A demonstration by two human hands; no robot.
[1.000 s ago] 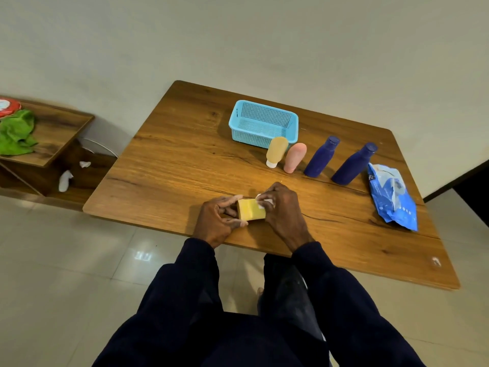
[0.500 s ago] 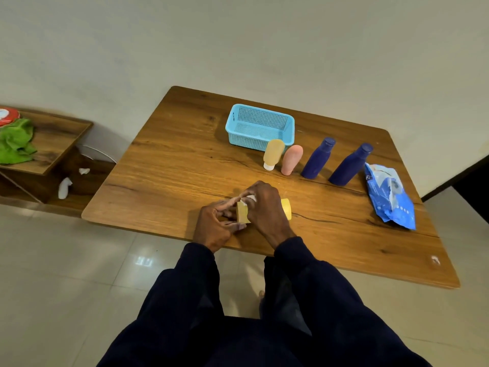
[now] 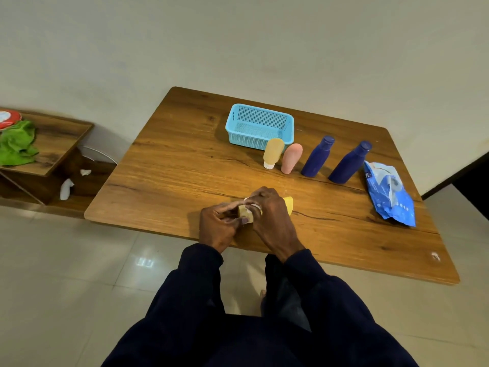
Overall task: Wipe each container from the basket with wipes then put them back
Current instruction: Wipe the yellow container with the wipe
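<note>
Near the table's front edge I hold a small yellow container [image 3: 289, 204] on its side. My left hand [image 3: 217, 225] grips its cap end. My right hand [image 3: 270, 218] lies over its body, pinching a white wipe [image 3: 252, 205] against it; most of the container is hidden. Behind them the blue mesh basket [image 3: 259, 126] stands with nothing visible in it. In front of the basket stand a tan tube [image 3: 273, 152], a pink tube [image 3: 291, 158] and two dark blue bottles [image 3: 317, 157] [image 3: 349, 162].
A blue pack of wipes [image 3: 388, 192] lies at the right of the wooden table [image 3: 185, 165]. A low wooden shelf [image 3: 55, 144] on the left carries a green cloth [image 3: 16, 143] and used wipes [image 3: 66, 185]. The floor is tiled.
My right hand has slid left along the yellow container with the wipe, so the container's right end now shows. The left hand keeps its grip.
</note>
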